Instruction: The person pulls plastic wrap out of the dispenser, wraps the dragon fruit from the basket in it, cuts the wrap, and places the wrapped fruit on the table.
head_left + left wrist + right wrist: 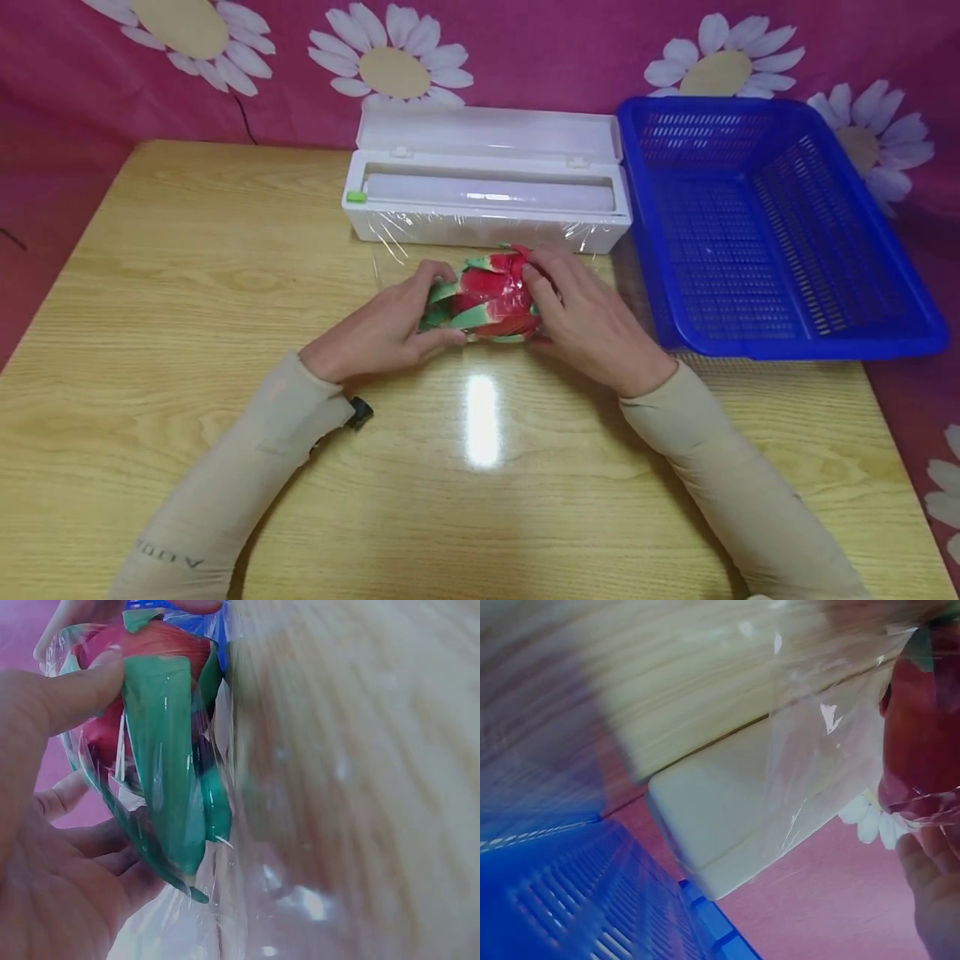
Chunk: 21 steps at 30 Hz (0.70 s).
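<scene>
Clear plastic film [390, 242] runs from the white film dispenser [483, 179] down onto a red-and-green toy dragon fruit [491, 298], which sits on the wooden worktop [187, 275] just in front of the dispenser and between both hands. The left hand [382, 329] cups the fruit's left end, thumb and fingers [75, 694] curled round it and pressing film against the green scales. The right hand [588, 321] lies over the right end, its fingers bent onto the top of the fruit and pinning the film there. From the left wrist view, film already covers much of the fruit's side and end, wrinkled and clinging. The sheet appears still joined to the roll in the open dispenser, so the wrapping looks partly done: the film seems not yet cut free, and loose edges remain to be folded in. A blue basket [780, 225] stands to the right, touching the dispenser's end, with nothing visible inside it.
</scene>
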{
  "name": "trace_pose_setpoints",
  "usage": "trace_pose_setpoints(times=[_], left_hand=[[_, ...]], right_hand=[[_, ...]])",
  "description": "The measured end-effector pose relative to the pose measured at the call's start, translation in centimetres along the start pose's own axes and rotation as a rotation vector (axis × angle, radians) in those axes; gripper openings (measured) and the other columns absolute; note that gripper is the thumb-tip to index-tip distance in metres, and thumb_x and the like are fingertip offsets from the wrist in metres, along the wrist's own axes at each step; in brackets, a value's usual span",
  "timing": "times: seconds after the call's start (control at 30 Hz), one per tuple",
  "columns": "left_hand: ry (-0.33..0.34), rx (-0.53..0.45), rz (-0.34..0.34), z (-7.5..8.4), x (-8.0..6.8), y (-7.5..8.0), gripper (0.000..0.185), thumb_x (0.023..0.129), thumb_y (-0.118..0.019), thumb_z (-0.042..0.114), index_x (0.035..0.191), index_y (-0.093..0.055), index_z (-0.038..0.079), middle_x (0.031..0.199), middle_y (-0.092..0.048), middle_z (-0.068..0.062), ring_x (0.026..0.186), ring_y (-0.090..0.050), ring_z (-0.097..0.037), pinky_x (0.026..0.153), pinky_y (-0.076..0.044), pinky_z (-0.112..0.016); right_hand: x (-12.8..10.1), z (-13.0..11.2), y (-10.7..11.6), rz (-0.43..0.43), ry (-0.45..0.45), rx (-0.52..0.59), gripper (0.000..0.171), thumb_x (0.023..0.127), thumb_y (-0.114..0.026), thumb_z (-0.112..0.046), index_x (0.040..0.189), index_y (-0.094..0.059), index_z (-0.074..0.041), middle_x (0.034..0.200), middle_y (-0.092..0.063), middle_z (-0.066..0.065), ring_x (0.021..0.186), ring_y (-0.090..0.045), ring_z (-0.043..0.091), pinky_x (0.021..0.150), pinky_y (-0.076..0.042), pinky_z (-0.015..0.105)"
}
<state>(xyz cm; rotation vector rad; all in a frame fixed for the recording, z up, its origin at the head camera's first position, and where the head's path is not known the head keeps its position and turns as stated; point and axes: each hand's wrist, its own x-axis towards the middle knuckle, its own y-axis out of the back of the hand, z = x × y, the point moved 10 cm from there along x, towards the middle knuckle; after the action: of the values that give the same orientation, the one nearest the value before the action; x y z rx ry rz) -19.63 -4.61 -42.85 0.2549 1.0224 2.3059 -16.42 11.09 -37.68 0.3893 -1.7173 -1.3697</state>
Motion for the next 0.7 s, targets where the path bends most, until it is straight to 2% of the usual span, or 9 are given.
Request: trace_pose_setpoints(times=[0.1,0.27,0.43,0.53,0.7], left_hand=[[-0.001,-0.011,-0.001,-0.1,0.2,0.1,0.069,0.095,-0.072,0.047,0.145,-0.034,0.019,0.129,-0.058,-0.006,0.111,-0.061,-0.022,0.105,-0.053,-0.043],[-0.004,-0.037,-0.006,-0.3,0.3,0.5,0.067,0.095,-0.073,0.044,0.144,-0.033,0.021,0.126,-0.059,-0.005,0.11,-0.062,-0.022,0.104,-0.054,-0.043],[0.025,-0.058,-0.024,-0.9,0.5,0.6,0.067,0.097,-0.07,0.045,0.147,-0.031,0.022,0.13,-0.058,-0.007,0.114,-0.06,-0.023,0.105,-0.052,-0.046],[0.042,-0.084,-0.029,-1.1,0.5,0.7,0.066,0.098,-0.067,0.046,0.149,-0.03,0.024,0.133,-0.055,-0.007,0.116,-0.059,-0.024,0.104,-0.053,-0.047],[0.036,-0.117,-0.024,-0.9,0.6,1.1,0.064,0.099,-0.065,0.048,0.149,-0.031,0.027,0.137,-0.055,-0.003,0.12,-0.058,-0.022,0.107,-0.053,-0.047]], right_hand=[[0.0,0.1,-0.2,-0.006,-0.006,-0.049,0.089,0.071,-0.097,-0.025,0.137,-0.047,0.008,0.141,-0.051,0.027,0.137,-0.049,0.043,0.119,-0.044,0.053],[0.4,0.3,-0.7,-0.017,-0.032,-0.063,0.097,0.067,-0.099,-0.029,0.139,-0.045,0.008,0.143,-0.049,0.027,0.137,-0.046,0.044,0.121,-0.042,0.052],[0.9,0.3,-0.8,0.024,-0.034,-0.073,0.083,0.071,-0.091,-0.013,0.136,-0.046,0.011,0.139,-0.051,0.029,0.135,-0.047,0.047,0.121,-0.042,0.052],[1.1,0.4,-0.6,0.046,-0.033,-0.075,0.076,0.074,-0.085,-0.009,0.135,-0.045,0.011,0.138,-0.051,0.029,0.133,-0.049,0.047,0.121,-0.041,0.052],[1.1,1.0,-0.3,0.031,-0.067,0.027,0.08,0.075,-0.086,-0.008,0.139,-0.042,0.009,0.143,-0.046,0.026,0.136,-0.046,0.041,0.12,-0.043,0.049]])
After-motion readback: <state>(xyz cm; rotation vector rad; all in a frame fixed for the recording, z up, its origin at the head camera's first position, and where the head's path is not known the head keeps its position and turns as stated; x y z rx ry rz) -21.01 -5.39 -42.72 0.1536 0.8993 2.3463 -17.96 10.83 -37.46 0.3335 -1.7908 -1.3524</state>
